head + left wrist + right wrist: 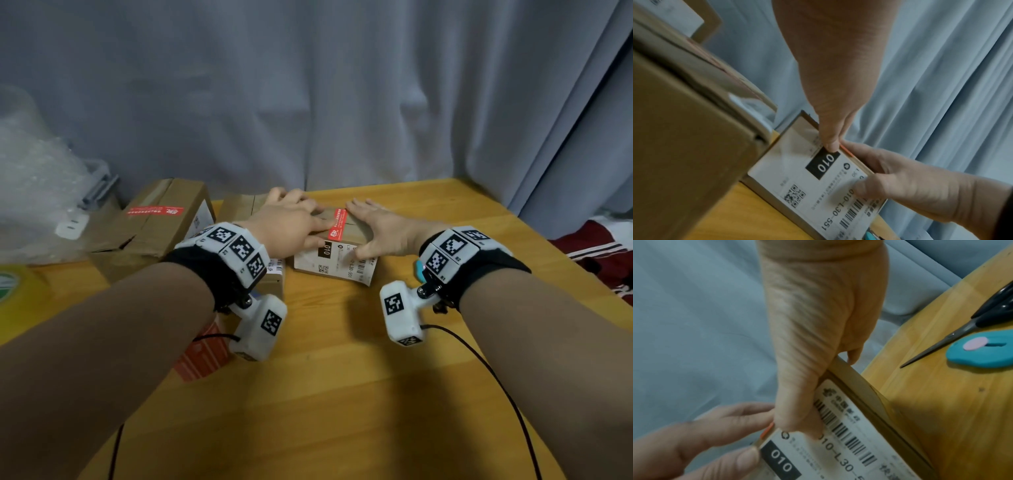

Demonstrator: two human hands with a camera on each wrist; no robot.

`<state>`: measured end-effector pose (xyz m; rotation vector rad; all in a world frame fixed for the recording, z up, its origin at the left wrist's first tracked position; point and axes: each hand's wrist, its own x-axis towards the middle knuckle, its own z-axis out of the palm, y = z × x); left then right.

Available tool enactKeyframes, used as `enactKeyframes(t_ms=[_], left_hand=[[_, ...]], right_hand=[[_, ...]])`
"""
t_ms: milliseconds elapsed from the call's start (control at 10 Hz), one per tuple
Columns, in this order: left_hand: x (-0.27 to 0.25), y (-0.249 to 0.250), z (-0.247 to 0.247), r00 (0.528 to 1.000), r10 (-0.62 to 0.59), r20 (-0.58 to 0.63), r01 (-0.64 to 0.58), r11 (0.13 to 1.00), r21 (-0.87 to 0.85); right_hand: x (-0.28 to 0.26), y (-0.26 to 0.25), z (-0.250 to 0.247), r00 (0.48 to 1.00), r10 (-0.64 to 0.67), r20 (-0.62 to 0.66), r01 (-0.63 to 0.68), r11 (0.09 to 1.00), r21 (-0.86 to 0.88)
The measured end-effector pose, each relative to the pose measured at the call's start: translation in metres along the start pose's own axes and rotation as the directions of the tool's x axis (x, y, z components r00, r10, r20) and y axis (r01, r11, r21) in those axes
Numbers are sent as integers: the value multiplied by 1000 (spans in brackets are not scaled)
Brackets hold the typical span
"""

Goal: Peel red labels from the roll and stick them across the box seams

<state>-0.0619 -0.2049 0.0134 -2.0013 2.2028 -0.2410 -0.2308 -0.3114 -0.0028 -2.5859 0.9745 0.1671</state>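
- Red label (337, 224) sits across the top seam of the small box (334, 253) in the middle of the table (342, 377), its near end just reaching the front edge.
- My left hand (291, 226) lies flat on the box top at about 9 o'clock from the label, fingers straight, thumb down on the front face by the black "010" patch. I'd say that's to pin the box while I smooth the sticker.
- My right hand (380, 229) does the same from 3 o'clock: fingers spread flat on top, thumb pressed on the shipping label (818, 186). Neither hand is clenched round anything, just pressing.
- Can't quite tell if the label's end is folded over the edge; the wrist views only show a thin red sliver there.
- Another box (154, 219) at 10 o'clock already has its red label on.
- Scissors (962, 331) and a teal cutter (982, 352) lie off at 3 o'clock, out of the way.
- Something red (202, 356) near my left wrist could be the roll.
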Motion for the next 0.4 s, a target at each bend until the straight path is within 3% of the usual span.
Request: enactKeyframes(t_ms=[200, 400], left_hand=[[-21, -7, -9, 997, -72, 20, 71, 997, 38], [-43, -10, -19, 980, -196, -25, 195, 979, -66]], right_hand=[[-1, -11, -3, 997, 80, 12, -79, 992, -103], [-16, -36, -7, 992, 63, -110, -70, 996, -62]])
